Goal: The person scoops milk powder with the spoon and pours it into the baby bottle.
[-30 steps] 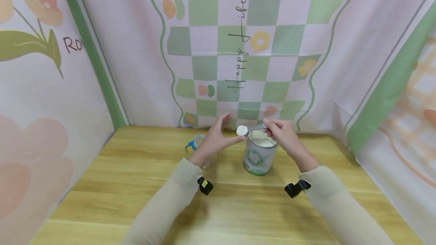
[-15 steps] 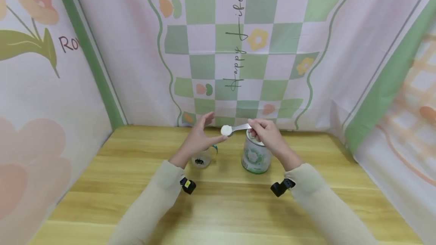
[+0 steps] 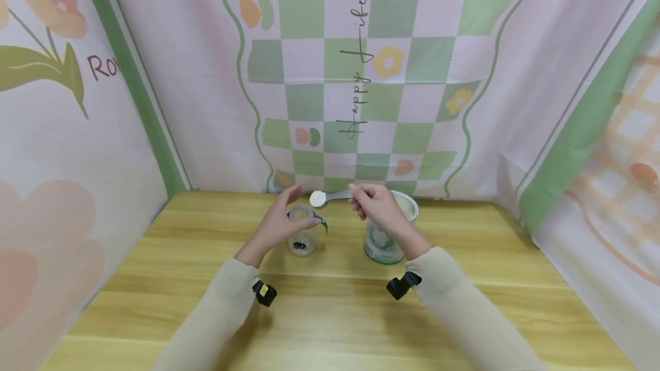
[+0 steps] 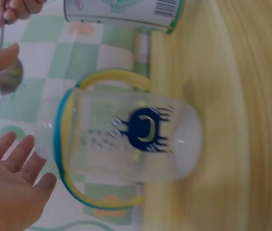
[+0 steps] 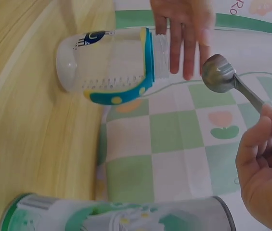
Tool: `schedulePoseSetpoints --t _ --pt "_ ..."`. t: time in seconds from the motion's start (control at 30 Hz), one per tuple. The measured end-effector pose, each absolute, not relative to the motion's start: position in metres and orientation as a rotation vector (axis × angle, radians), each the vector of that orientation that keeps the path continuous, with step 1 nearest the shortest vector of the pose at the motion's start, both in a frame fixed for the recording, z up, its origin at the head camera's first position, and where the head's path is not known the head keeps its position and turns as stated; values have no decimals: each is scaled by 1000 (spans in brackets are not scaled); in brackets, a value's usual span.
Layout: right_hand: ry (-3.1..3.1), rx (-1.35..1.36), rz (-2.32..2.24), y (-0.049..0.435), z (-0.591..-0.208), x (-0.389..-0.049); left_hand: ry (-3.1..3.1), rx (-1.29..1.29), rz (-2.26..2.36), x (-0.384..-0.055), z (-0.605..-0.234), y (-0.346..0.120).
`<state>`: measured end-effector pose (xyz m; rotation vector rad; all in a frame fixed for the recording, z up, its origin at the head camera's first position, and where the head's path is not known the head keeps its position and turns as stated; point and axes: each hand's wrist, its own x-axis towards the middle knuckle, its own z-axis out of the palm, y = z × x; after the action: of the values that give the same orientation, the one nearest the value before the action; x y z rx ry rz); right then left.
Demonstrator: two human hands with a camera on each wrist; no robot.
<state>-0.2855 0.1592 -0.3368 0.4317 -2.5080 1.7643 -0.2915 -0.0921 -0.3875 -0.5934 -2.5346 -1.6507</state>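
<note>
My right hand point(image 3: 378, 208) pinches the handle of a metal measuring spoon point(image 5: 218, 74), whose bowl is heaped with white powder point(image 3: 317, 197). The spoon is held level over the table, its bowl near the fingertips of my left hand point(image 3: 281, 223). That hand holds nothing; thumb and fingers are spread apart beside the bottle's mouth. Below stands a clear baby bottle point(image 4: 107, 144) without a cap, upright on the table, with blue-and-yellow handles and a dark cartoon print. Right of it is an open tin point(image 3: 381, 245) of pale powder, partly hidden by my right hand and wrist.
The wooden table point(image 3: 330, 314) ends at a hanging cloth point(image 3: 304, 62) with green checks along the back. More printed cloth closes off the left and right sides. A small black camera point(image 3: 265, 292) sits on each wrist.
Both hands have moved left, the right one carrying the filled spoon from above the tin toward the bottle. The left hand stays spread, and more of the bottle now shows.
</note>
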Motion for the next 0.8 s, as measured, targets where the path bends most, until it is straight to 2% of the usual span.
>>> schedulePoseSetpoints --t 0.33,0.8 --pt "-2509 456 1779 149 -345 -285 -2585 -485 -1681 -294 -416 -107" --pt "-2538 543 1626 137 -350 -285 -2583 -337 -1750 -301 -435 -102"
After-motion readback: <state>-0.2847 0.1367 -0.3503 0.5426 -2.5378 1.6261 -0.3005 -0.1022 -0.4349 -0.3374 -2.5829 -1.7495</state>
